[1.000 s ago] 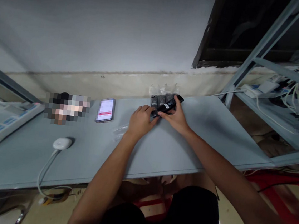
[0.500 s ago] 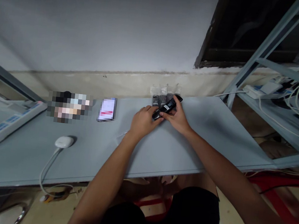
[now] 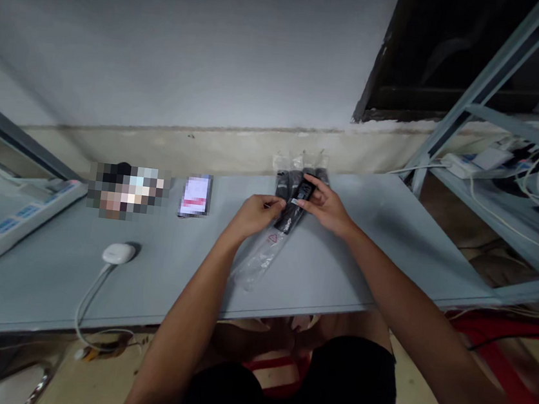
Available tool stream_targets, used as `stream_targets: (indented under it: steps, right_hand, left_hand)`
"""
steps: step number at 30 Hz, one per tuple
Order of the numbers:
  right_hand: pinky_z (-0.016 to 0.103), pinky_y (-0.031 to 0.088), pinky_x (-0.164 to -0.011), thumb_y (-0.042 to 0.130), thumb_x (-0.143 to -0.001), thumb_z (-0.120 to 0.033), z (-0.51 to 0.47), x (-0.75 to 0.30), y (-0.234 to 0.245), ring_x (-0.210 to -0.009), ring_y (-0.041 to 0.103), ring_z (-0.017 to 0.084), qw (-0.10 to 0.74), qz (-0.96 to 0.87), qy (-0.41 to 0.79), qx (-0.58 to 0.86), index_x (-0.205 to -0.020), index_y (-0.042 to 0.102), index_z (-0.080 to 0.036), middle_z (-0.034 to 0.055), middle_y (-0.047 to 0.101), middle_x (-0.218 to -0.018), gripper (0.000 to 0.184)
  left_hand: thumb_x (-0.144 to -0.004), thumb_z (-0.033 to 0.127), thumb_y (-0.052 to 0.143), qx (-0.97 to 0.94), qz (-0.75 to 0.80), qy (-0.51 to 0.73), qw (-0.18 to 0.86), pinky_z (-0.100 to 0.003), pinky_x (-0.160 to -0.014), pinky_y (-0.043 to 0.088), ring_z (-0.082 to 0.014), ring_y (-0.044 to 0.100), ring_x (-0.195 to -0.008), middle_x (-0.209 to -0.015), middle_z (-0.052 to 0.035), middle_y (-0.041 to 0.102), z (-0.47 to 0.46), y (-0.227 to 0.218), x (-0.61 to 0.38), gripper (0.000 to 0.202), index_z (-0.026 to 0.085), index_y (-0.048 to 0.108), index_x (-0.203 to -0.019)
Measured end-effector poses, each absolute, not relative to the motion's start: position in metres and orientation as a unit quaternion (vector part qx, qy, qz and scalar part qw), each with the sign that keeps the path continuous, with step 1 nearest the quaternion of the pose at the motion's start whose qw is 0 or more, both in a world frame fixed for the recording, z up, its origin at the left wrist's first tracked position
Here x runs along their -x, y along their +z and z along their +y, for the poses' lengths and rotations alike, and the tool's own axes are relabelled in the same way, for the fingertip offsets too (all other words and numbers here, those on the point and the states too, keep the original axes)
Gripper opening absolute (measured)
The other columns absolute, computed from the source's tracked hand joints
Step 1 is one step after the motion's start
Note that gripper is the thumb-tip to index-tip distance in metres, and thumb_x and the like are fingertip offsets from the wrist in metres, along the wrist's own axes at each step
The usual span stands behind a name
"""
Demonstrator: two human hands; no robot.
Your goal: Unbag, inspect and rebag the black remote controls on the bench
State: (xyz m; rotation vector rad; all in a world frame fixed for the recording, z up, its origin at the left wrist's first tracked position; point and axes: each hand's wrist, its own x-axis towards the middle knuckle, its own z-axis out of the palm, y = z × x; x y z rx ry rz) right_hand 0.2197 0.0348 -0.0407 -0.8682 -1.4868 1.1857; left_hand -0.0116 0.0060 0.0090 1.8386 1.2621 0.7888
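My left hand (image 3: 254, 216) pinches the mouth of a long clear plastic sleeve (image 3: 259, 260) that trails toward me over the grey table (image 3: 350, 263). My right hand (image 3: 330, 207) grips the far end of a slim black device (image 3: 296, 206) with a white label. The device's near end sits at the sleeve's opening, between my two hands. Just behind them lies a small pile of similar black items in clear bags (image 3: 297, 170), against the wall.
A phone (image 3: 195, 195) with a lit screen lies left of my hands. A white puck on a cable (image 3: 118, 253) and a white power strip (image 3: 14, 220) lie further left. A metal shelf with cables (image 3: 511, 171) stands on the right. Red stool legs show under the table.
My hands have lifted slightly and the black device has turned more upright. The clear sleeve, bunched under my left hand before, now hangs out long toward me.
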Motion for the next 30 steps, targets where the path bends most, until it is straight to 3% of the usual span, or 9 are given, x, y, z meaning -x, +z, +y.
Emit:
stream_targets:
  steps: [4,8,16,22,26,30]
  right_hand:
    - [0.047,0.062,-0.096,0.090,-0.078,-0.051,0.033,-0.222,-0.039,-0.095,0.073,0.023,0.490,-0.624,0.499,0.350,-0.159,0.043,-0.033,0.0098,0.071,-0.135,0.096]
    - [0.041,0.064,-0.082,0.089,-0.081,-0.051,0.033,-0.225,-0.040,-0.083,0.072,0.020,0.475,-0.627,0.505,0.355,-0.161,0.037,-0.037,0.0083,0.071,-0.131,0.097]
    - [0.042,0.058,-0.091,0.086,-0.082,-0.051,0.030,-0.220,-0.038,-0.092,0.072,0.022,0.484,-0.623,0.511,0.341,-0.130,0.058,-0.029,0.0026,0.075,-0.100,0.060]
    - [0.034,0.054,-0.077,0.072,-0.094,-0.054,0.027,-0.216,-0.038,-0.073,0.066,0.018,0.465,-0.646,0.483,0.365,-0.123,0.060,-0.027,-0.0028,0.067,-0.079,0.042]
    - [0.035,0.054,-0.079,0.071,-0.093,-0.058,0.026,-0.214,-0.035,-0.078,0.066,0.019,0.480,-0.658,0.442,0.376,-0.116,0.063,-0.026,-0.0008,0.068,-0.085,0.041]
    - [0.036,0.053,-0.085,0.074,-0.089,-0.062,0.023,-0.213,-0.032,-0.087,0.067,0.021,0.435,-0.709,0.419,0.364,-0.094,0.071,-0.020,0.0042,0.071,-0.093,0.042]
  left_hand:
    - [-0.090,0.056,0.062,-0.706,0.483,0.302,0.421,-0.027,-0.065,0.040,-0.0148,0.054,-0.065,-0.067,-0.0010,0.064,0.007,0.007,0.012,0.043,0.016,0.072,-0.077]
    - [-0.087,0.056,0.065,-0.690,0.475,0.298,0.457,-0.027,-0.061,0.035,-0.0124,0.046,-0.060,-0.065,-0.0002,0.060,0.009,0.004,0.013,0.043,0.016,0.068,-0.070]
    - [-0.078,0.039,0.077,-0.625,0.469,0.354,0.514,-0.027,-0.064,0.041,-0.0132,0.053,-0.065,-0.070,-0.0024,0.066,0.011,-0.002,0.010,0.026,0.014,0.075,-0.085]
    - [-0.078,0.027,0.071,-0.609,0.488,0.378,0.498,-0.028,-0.067,0.043,-0.0138,0.054,-0.065,-0.069,-0.0022,0.066,0.011,-0.003,0.003,0.013,0.016,0.075,-0.082]
    - [-0.079,0.028,0.067,-0.604,0.495,0.395,0.484,-0.028,-0.067,0.042,-0.0138,0.055,-0.066,-0.072,-0.0021,0.067,0.010,-0.004,-0.002,0.014,0.015,0.074,-0.081]
    - [-0.081,0.034,0.069,-0.607,0.492,0.415,0.466,-0.028,-0.068,0.044,-0.0147,0.057,-0.069,-0.075,-0.0024,0.069,0.011,-0.008,-0.005,0.020,0.015,0.074,-0.083]
